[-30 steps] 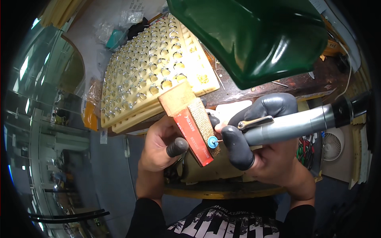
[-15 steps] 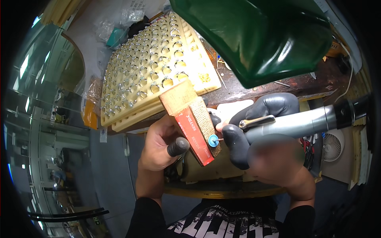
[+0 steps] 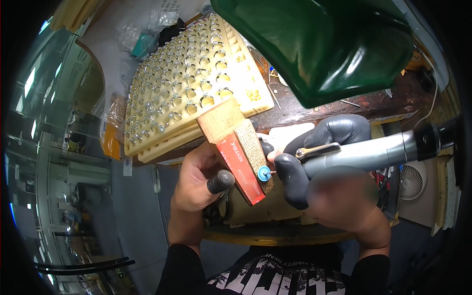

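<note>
My left hand (image 3: pixel 196 179) is closed round a wooden block (image 3: pixel 221 123) that has a red label and a rough, textured strip along one side. A dark cot covers its thumb; its other fingers are mostly behind the block. My right hand (image 3: pixel 327 162), with black cots on its fingers, grips a silver rotary handpiece (image 3: pixel 378 152) with a metal lever on top. At the tip of the handpiece, a small blue disc (image 3: pixel 264 173) on a thin shank lies against the textured strip near the block's lower end. Part of my right hand is blurred.
Stacked cream trays (image 3: pixel 250 78) at the left back carry rows of rings (image 3: pixel 207 101). A big green lamp shade (image 3: pixel 334 54) overhangs the dark wooden bench (image 3: pixel 314 113). Plastic bags (image 3: pixel 115 113) lie left of the trays. A white fan (image 3: pixel 412 179) stands at right.
</note>
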The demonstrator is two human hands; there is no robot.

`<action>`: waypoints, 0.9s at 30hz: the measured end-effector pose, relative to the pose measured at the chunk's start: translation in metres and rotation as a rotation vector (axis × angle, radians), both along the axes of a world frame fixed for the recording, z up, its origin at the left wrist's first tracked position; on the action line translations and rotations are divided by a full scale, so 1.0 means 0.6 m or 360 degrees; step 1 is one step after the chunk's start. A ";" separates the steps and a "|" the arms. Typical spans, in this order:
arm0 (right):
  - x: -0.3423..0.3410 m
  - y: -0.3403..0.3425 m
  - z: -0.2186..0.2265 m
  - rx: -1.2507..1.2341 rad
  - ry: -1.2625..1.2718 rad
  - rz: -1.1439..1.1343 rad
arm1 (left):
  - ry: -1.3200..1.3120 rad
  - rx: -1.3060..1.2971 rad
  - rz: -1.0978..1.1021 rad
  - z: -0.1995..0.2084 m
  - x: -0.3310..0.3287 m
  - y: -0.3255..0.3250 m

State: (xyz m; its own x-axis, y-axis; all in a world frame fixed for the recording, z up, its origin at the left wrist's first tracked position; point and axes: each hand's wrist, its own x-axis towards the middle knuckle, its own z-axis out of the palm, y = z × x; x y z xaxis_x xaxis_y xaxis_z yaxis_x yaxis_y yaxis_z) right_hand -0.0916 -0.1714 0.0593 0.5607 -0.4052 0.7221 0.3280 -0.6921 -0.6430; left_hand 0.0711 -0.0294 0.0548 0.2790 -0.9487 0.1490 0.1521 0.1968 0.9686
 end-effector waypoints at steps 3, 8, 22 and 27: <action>0.000 -0.004 0.001 -0.0076 -0.0003 0.0007 | -0.0002 -0.0003 0.0012 0.000 -0.002 0.000; 0.001 -0.002 -0.003 -0.0008 -0.0049 0.0015 | 0.0013 -0.0006 0.0003 0.000 -0.002 -0.001; 0.003 -0.002 0.001 -0.0041 -0.0066 0.0001 | -0.0005 0.0021 -0.0014 -0.005 0.004 0.001; 0.002 0.002 0.001 0.0024 -0.0075 -0.0021 | 0.0008 0.0023 0.0000 -0.002 0.001 0.001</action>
State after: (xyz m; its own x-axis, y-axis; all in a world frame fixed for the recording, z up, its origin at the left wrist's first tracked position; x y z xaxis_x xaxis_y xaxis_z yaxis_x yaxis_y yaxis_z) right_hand -0.0903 -0.1699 0.0599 0.5208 -0.4236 0.7412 0.3489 -0.6868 -0.6377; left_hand 0.0716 -0.0286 0.0533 0.2799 -0.9506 0.1340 0.1570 0.1831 0.9705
